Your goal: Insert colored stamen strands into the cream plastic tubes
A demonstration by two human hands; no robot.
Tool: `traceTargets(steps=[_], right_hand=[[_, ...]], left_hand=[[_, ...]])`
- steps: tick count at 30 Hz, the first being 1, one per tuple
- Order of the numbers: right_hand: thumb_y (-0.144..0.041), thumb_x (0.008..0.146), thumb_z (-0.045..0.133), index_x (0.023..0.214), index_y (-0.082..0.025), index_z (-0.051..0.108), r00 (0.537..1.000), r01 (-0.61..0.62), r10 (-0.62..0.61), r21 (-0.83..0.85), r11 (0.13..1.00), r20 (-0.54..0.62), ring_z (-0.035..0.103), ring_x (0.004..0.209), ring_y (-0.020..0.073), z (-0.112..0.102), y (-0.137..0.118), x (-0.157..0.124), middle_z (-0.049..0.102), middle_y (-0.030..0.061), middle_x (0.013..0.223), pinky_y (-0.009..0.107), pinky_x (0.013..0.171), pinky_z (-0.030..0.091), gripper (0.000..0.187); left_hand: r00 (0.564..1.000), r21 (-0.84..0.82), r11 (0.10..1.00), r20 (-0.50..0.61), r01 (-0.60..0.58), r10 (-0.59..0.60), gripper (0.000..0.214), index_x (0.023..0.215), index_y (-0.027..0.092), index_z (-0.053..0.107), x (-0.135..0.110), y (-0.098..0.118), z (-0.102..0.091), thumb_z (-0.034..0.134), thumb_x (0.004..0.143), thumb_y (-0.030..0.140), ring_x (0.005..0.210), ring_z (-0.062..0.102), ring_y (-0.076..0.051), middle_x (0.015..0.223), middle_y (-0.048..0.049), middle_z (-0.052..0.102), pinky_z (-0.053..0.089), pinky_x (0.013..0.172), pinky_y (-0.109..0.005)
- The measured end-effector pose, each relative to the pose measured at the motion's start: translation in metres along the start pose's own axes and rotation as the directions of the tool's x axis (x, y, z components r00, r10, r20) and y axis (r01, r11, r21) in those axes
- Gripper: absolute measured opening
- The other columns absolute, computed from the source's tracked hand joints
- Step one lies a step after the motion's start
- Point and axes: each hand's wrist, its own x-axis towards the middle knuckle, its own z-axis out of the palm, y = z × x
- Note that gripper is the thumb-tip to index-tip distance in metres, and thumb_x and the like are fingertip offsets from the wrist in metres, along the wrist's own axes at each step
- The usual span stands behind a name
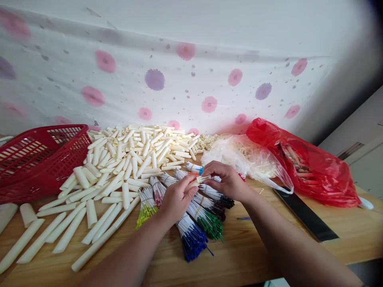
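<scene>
My left hand [176,199] is closed around a short cream tube [194,184], holding it over the bundles. My right hand [228,180] pinches a small cream piece [203,179] at the tube's end; the two hands meet there. Beneath them lie bundles of thin white sticks with coloured tips: blue [191,237], green [209,221], yellow [146,207], pink [157,190] and black [220,198]. A big heap of cream tubes [134,153] lies behind and to the left of my hands.
A red plastic basket [36,159] stands at the far left. Long cream tubes [60,231] lie along the wooden table's [254,255] front left. A clear bag [248,159] and a red bag [305,163] sit at the right, a dark flat strip [305,217] beside them. A flowered cloth [155,79] hangs behind.
</scene>
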Motion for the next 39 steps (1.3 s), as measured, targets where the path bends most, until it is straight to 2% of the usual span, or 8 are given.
traceTargets(steps=[3,10,21,25,28,30,34,39], right_hand=[[-0.017,0.082,0.063,0.088,-0.020,0.066,1.000,0.004,-0.004,-0.004,1.000,0.004,0.060,0.082,0.0155,0.003,0.003,-0.011,0.065,0.0056,0.089,0.028,0.072,0.048,0.007],[-0.020,0.081,0.065,0.086,-0.017,0.068,0.998,-0.057,0.057,0.012,0.998,0.026,0.061,0.074,0.0147,0.002,0.007,-0.017,0.067,0.0058,0.082,0.027,0.066,0.048,0.007],[-0.039,0.079,0.068,0.084,-0.013,0.067,0.992,-0.096,0.089,0.071,0.993,0.089,0.056,0.063,0.0127,-0.002,0.015,-0.019,0.064,0.0055,0.075,0.025,0.057,0.044,0.026],[-0.045,0.085,0.060,0.111,-0.016,0.060,0.992,-0.107,0.086,0.237,0.965,0.096,0.061,0.083,0.0166,-0.002,0.013,-0.019,0.064,0.0081,0.094,0.029,0.072,0.050,0.039],[-0.049,0.090,0.048,0.132,-0.022,0.043,0.996,-0.078,0.084,0.309,0.948,-0.005,0.056,0.106,0.0197,0.006,0.008,-0.016,0.057,0.0103,0.114,0.036,0.088,0.048,0.051],[-0.052,0.091,0.044,0.135,-0.023,0.041,0.996,-0.062,0.081,0.307,0.950,-0.049,0.053,0.110,0.0210,0.016,0.005,-0.015,0.056,0.0110,0.117,0.040,0.093,0.045,0.053],[-0.057,0.089,0.044,0.136,-0.022,0.039,0.998,-0.057,0.064,0.264,0.963,-0.020,0.052,0.113,0.0244,0.033,0.002,-0.015,0.057,0.0123,0.119,0.047,0.098,0.040,0.059],[-0.061,0.087,0.042,0.139,-0.024,0.035,0.998,-0.038,0.049,0.250,0.967,-0.040,0.048,0.120,0.0265,0.037,0.001,-0.019,0.053,0.0128,0.126,0.049,0.102,0.036,0.064]], left_hand=[[0.997,0.092,0.994,0.058,-0.062,0.057,0.035,0.122,0.023,0.056,0.000,-0.001,0.000,0.048,0.090,0.034,0.106,0.064,-0.020,0.119,-0.0060,0.067,0.048,0.090,-0.028],[0.988,0.246,0.959,0.104,-0.139,0.116,0.027,0.112,0.021,0.062,0.000,0.001,0.001,0.048,0.090,0.029,0.094,0.068,-0.018,0.106,-0.0048,0.072,0.050,0.083,-0.027],[0.970,0.336,0.942,0.233,-0.008,-0.075,0.029,0.103,0.022,0.066,0.001,0.016,-0.002,0.049,0.089,0.041,0.072,0.064,-0.015,0.083,-0.0007,0.071,0.043,0.065,-0.023],[0.965,0.316,0.948,0.236,0.037,-0.116,0.030,0.098,0.020,0.068,0.002,0.023,-0.003,0.048,0.089,0.041,0.065,0.060,-0.013,0.073,-0.0001,0.069,0.041,0.061,-0.022],[0.952,0.305,0.952,0.285,0.019,-0.110,0.029,0.098,0.021,0.069,0.001,0.027,0.000,0.049,0.089,0.041,0.068,0.063,-0.015,0.078,-0.0013,0.071,0.043,0.064,-0.023],[0.939,0.312,0.950,0.328,-0.005,-0.103,0.030,0.097,0.022,0.070,0.000,0.028,0.004,0.049,0.089,0.042,0.073,0.065,-0.017,0.082,-0.0024,0.073,0.045,0.066,-0.025],[0.904,0.366,0.927,0.418,-0.075,-0.092,0.031,0.096,0.024,0.071,-0.001,0.028,0.007,0.048,0.089,0.042,0.082,0.069,-0.021,0.091,-0.0037,0.075,0.047,0.070,-0.028],[0.884,0.454,0.878,0.460,-0.153,-0.083,0.032,0.107,0.026,0.068,0.000,0.028,0.008,0.047,0.089,0.042,0.086,0.070,-0.026,0.095,-0.0046,0.075,0.049,0.071,-0.034]])
